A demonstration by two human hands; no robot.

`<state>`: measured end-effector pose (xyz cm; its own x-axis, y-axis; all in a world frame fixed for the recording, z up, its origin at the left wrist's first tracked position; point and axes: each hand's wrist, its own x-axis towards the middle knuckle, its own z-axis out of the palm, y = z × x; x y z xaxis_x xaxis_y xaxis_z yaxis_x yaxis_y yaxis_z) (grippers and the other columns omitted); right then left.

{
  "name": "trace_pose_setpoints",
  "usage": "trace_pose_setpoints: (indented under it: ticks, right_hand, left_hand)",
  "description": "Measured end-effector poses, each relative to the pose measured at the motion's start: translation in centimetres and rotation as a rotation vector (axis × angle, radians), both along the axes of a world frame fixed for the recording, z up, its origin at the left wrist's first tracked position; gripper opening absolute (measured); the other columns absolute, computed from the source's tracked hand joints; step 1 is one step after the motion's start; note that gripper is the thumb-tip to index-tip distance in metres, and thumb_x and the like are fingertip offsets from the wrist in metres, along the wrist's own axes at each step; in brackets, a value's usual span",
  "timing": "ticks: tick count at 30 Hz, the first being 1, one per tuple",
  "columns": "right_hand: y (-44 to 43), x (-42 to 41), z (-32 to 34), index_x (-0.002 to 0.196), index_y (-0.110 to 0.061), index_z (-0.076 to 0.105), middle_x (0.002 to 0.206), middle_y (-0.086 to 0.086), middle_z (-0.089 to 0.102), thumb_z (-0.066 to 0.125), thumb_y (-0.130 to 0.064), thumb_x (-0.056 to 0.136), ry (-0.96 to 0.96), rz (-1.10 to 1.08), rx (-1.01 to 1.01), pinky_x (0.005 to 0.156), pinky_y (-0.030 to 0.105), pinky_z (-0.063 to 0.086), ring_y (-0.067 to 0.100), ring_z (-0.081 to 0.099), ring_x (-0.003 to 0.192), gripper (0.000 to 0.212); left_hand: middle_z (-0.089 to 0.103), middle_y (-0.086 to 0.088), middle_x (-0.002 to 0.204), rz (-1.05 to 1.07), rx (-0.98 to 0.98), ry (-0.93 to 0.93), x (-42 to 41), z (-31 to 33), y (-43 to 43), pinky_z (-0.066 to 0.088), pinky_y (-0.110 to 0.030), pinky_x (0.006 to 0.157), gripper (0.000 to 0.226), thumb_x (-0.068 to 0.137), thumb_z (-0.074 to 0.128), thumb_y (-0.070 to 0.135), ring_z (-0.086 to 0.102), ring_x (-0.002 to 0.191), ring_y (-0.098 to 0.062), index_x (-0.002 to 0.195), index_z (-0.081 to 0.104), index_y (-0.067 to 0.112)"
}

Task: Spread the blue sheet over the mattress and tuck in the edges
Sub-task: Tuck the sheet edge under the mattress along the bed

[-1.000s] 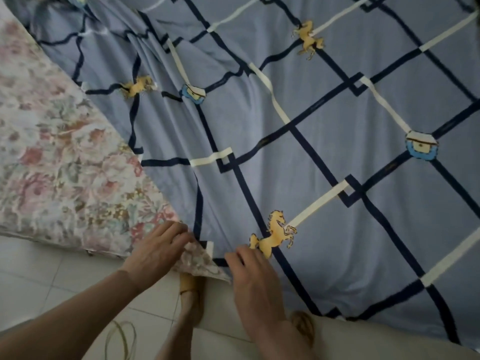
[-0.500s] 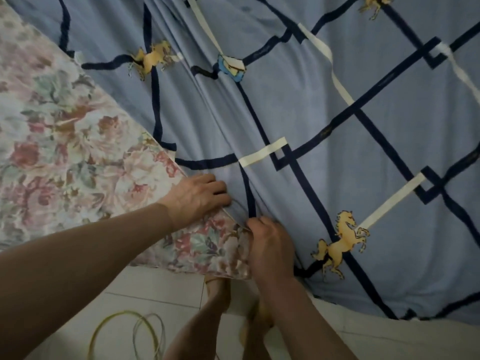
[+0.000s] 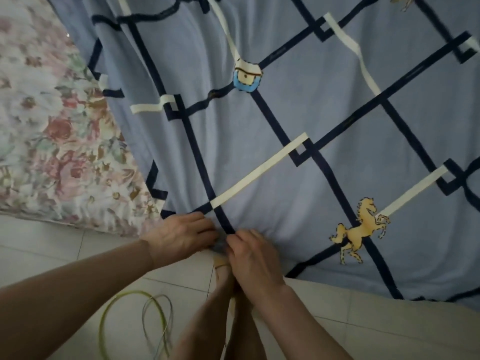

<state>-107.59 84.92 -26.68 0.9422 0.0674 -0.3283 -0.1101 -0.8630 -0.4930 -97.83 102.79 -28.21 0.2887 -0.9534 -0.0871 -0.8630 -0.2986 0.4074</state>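
The blue sheet (image 3: 298, 105), with dark navy lines, cream bars and yellow horses, lies over most of the mattress. The floral mattress (image 3: 52, 141) shows bare at the left. At the near corner of the mattress both hands meet on the sheet's edge. My left hand (image 3: 179, 236) presses on the corner with its fingers curled over a bunched bit of blue cloth. My right hand (image 3: 252, 253) grips the same bunched edge from the right. The corner itself is hidden under the hands.
Pale floor tiles (image 3: 52, 250) run along the near side. A looped yellow-green cable (image 3: 135, 323) lies on the floor at the lower left. My legs and sandalled feet (image 3: 223, 271) stand right below the corner. The sheet hangs over the near edge at the right.
The sheet has been pulled left and down over the floral corner, which was bare before. Both hands moved together to the corner's edge, and the view shifted.
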Motion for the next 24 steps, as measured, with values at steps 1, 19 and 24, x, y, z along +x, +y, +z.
trace_pose_setpoints:
  ticks: [1,19,24]
  right_hand:
    - [0.1,0.7,0.1,0.093,-0.021,0.064,0.087,-0.003,0.061,0.068,-0.023,0.084,-0.025,-0.010,0.006,0.062,0.025,0.051,0.013,0.054,0.078,0.010]
    - [17.0,20.6,-0.3,0.104,-0.004,0.062,0.095,0.014,0.062,0.069,-0.002,0.077,-0.269,-0.141,0.038,0.067,0.035,0.049,0.029,0.058,0.083,0.028]
    - [18.4,22.4,-2.9,0.090,-0.004,0.066,0.089,0.014,0.063,0.078,-0.008,0.069,-0.221,-0.268,-0.191,0.066,0.034,0.051,0.029,0.060,0.079,0.024]
  left_hand:
    - [0.066,-0.005,0.101,0.011,-0.022,-0.046,0.7,0.2,-0.5,0.053,-0.033,0.074,0.012,0.092,0.059,0.019,0.060,0.089,-0.023,0.099,0.068,0.016]
    - [0.057,-0.018,0.122,0.219,0.074,-0.251,23.0,-0.3,12.8,0.043,-0.043,0.097,0.033,0.089,0.043,0.010,0.053,0.109,-0.035,0.118,0.059,0.006]
    - [0.058,-0.016,0.124,0.048,0.001,-0.247,26.7,-2.3,13.1,0.046,-0.047,0.092,0.029,0.096,0.046,0.013,0.053,0.112,-0.035,0.122,0.060,0.012]
